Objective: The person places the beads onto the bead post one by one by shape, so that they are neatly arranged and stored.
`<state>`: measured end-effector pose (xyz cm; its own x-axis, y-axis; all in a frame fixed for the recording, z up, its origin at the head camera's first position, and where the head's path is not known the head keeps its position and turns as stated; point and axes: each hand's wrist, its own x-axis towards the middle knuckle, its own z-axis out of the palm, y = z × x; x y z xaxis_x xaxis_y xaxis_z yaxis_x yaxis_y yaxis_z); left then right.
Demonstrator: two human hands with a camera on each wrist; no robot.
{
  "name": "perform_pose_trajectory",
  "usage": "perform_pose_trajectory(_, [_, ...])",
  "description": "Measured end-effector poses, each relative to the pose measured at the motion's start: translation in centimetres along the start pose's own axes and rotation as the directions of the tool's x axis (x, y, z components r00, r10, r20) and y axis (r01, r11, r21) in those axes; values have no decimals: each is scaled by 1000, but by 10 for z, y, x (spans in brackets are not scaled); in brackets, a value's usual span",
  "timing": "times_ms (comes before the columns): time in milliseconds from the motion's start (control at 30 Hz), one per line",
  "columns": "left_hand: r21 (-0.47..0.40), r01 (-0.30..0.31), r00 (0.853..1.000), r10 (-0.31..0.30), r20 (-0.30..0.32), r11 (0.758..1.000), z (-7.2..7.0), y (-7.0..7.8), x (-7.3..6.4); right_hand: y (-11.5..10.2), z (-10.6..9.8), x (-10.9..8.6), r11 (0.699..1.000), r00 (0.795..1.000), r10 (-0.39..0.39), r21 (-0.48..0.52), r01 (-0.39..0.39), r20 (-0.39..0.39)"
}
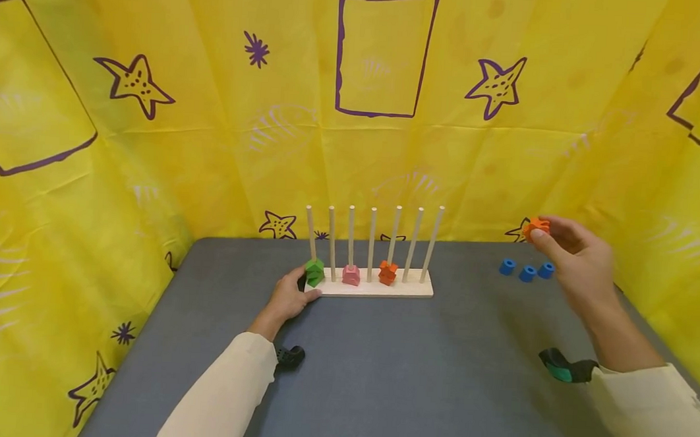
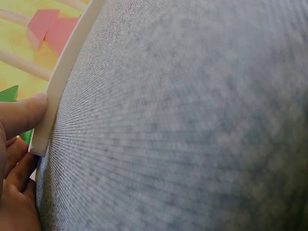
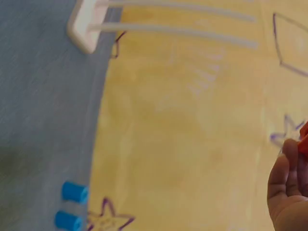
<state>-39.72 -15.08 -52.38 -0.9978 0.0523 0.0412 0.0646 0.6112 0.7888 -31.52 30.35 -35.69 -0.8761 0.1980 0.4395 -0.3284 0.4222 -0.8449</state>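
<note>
A wooden peg board [image 1: 406, 288] with several upright pegs stands toward the back of the table. My left hand [image 1: 288, 297] grips its left end, the thumb [image 2: 29, 111] on the front edge and the fingers round the end. A green bead [image 1: 314, 273] sits low on the leftmost peg, a pink bead [image 1: 351, 275] on the third, and an orange star-shaped bead [image 1: 387, 273] on the fifth. Off to the right, my right hand [image 1: 582, 267] pinches another orange star-shaped bead [image 1: 536, 229] between thumb and fingers, raised above the table.
Three blue cylindrical beads [image 1: 527, 274] lie on the grey table [image 1: 377, 378] below the right hand. A yellow patterned curtain [image 1: 365, 160] hangs behind the table and along both sides. Dark straps [image 1: 564, 367] show at the wrists.
</note>
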Motion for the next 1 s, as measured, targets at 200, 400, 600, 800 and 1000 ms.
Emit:
perform_pose_trajectory(200, [-7, 6, 1000, -6, 8, 1000, 0, 1, -1, -26, 22, 7, 975, 996, -73, 214, 62, 43])
perform_pose_trajectory(400, [-12, 2, 1000, -2, 5, 1000, -3, 2, -1, -45, 50, 13, 953, 986, -138, 282, 107, 90])
perform_pose_trajectory(600, [4, 5, 1000, -5, 15, 1000, -2, 3, -2, -60, 76, 20, 975, 982, -150, 183, 128, 111])
perform_pose_trajectory(800, [-1, 6, 1000, -6, 4, 1000, -3, 3, -2, -66, 103, 33, 979, 975, -186, 105, 174, 120])
perform_pose_trajectory(1000, [8, 4, 1000, -4, 3, 1000, -3, 4, -2, -64, 127, 42, 974, 969, -211, 110, 197, 129])
